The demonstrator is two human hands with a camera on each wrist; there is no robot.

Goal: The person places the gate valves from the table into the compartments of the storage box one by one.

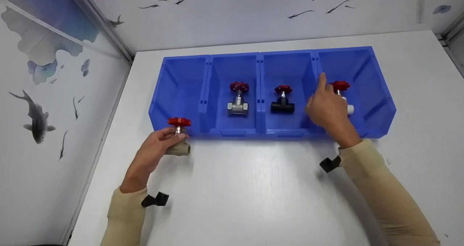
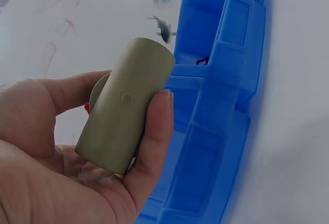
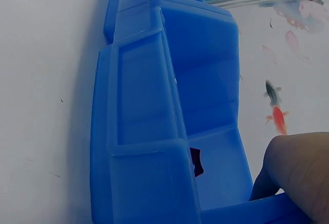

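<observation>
My left hand (image 1: 156,148) grips a stop valve with a beige body (image 1: 177,150) and red handwheel (image 1: 179,122), at the front of the leftmost blue bin (image 1: 183,90). In the left wrist view, the valve's tubular beige body (image 2: 126,106) lies between thumb and fingers. My right hand (image 1: 328,106) rests over the divider between the two right-hand bins, its index finger pointing toward the back. Beside it, partly hidden, is a white valve (image 1: 349,109) with a red handwheel (image 1: 340,85). Its other fingers are mostly hidden. In the right wrist view, part of this hand (image 3: 303,167) crosses a bin wall (image 3: 257,211).
A metal valve (image 1: 238,108) with a red handwheel stands in the second bin from the left. The third holds a black valve (image 1: 282,106), also red-topped. The joined bins sit on a white table (image 1: 246,188), near a back wall (image 1: 232,17) with painted fish.
</observation>
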